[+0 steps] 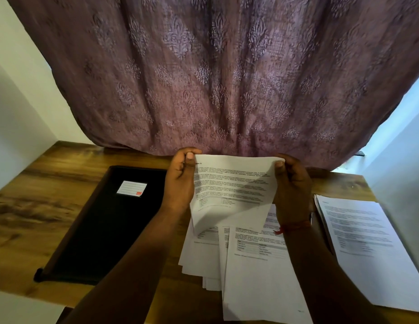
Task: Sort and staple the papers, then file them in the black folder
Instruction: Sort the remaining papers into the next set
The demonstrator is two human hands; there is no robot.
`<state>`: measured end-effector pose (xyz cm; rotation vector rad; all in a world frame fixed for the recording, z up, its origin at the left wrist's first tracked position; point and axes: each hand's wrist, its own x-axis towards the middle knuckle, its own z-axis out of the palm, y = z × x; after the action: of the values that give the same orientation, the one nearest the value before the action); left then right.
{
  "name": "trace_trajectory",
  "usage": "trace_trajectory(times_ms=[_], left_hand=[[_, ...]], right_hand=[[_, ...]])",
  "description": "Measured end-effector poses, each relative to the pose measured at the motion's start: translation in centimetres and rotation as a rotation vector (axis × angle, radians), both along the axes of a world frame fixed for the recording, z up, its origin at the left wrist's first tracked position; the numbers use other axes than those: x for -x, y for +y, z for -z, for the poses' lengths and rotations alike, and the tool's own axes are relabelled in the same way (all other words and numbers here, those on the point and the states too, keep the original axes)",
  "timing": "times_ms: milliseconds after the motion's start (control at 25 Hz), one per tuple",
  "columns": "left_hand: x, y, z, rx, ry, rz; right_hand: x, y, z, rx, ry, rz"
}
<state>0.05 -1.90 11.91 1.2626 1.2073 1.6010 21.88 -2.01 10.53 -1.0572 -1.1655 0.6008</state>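
A printed white sheet [232, 183] is lifted above the wooden desk, held upright and facing me. My left hand [180, 181] grips its top left corner with the thumb on the front. My right hand [291, 190] pinches its top right corner. Below the sheet lies a loose pile of printed papers [253, 260], fanned out and overlapping. A second stack of papers [363, 244] lies to the right, near the desk's edge. The black folder [103, 228] lies shut on the left, with a small white label [131, 188] on its cover. No stapler is in view.
The wooden desk [37, 199] runs from the left wall to the right wall. A mauve patterned curtain [218, 73] hangs down to the desk's back edge. A red thread is tied round my right wrist [294, 226].
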Motion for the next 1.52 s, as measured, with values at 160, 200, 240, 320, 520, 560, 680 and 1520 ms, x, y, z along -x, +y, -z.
trace_trajectory(times_ms=[160,200,240,320,520,560,680,1520], left_hand=[[0.1,0.1,0.0,-0.006,-0.009,-0.003],[0.1,0.1,0.0,-0.008,-0.017,0.002],[0.1,0.1,0.1,-0.001,-0.02,0.004],[0.0,0.0,0.4,0.034,-0.036,0.012],[-0.3,0.0,2.8,0.186,-0.057,0.045],[-0.4,0.0,3.2,0.214,-0.074,0.055],[-0.8,-0.1,3.7,0.27,-0.119,0.051],[-1.7,-1.2,3.8,0.274,-0.125,0.017]], right_hand=[[0.7,0.0,0.1,0.039,-0.011,0.036],[0.8,0.0,0.3,0.056,-0.007,0.05],[0.8,0.1,0.5,0.071,-0.008,0.059],[0.9,0.2,1.0,0.096,-0.017,0.054],[1.0,0.5,2.8,0.206,-0.013,-0.022],[1.1,0.5,3.3,0.247,-0.001,-0.029],[1.7,0.4,3.4,0.346,0.006,-0.072],[2.8,-1.1,5.9,0.354,0.1,-0.004]])
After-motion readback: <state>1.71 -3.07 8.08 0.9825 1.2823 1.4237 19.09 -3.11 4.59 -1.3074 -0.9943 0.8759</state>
